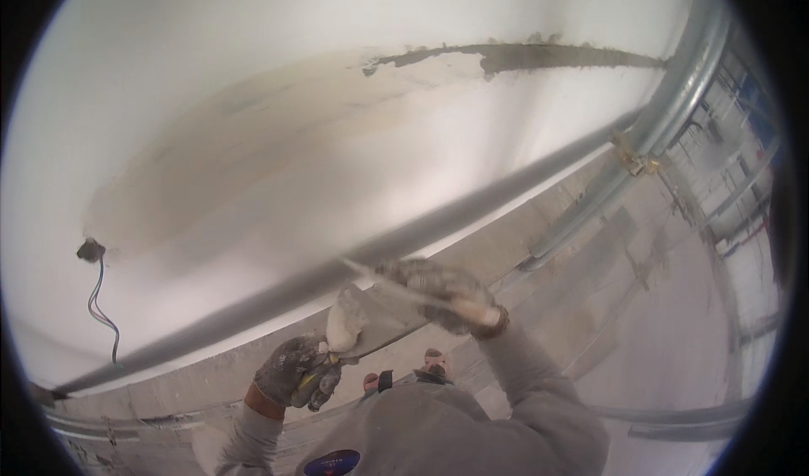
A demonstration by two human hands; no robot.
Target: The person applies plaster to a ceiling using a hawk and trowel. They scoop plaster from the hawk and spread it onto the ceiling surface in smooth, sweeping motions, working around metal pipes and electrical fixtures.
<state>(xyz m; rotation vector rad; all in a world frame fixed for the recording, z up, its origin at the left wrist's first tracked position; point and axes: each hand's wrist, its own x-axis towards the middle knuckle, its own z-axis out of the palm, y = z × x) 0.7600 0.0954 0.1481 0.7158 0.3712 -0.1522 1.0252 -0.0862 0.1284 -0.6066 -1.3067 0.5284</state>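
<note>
the wall (253,284) was bright, with soft pale glare across its lower part and dimmer grey toward the top. the right hand (448,290) and its tool (392,285) were motion-blurred. the pipe (689,71) appeared bowed by fisheye distortion; black vignetting enclosed the round view.

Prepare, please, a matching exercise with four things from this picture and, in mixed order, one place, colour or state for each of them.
Column one:
1. Left hand
2. Right hand
3. Thin wires
4. Strip on the wall

Column two:
A. Hanging out of a dark hole
B. Dark grey, reaching toward the metal pipe
C. Gloved, closed around a yellow handle
D. Gloved, holding a long pale tool, blurred

Right pairs: 1-C, 2-D, 3-A, 4-B.
</note>
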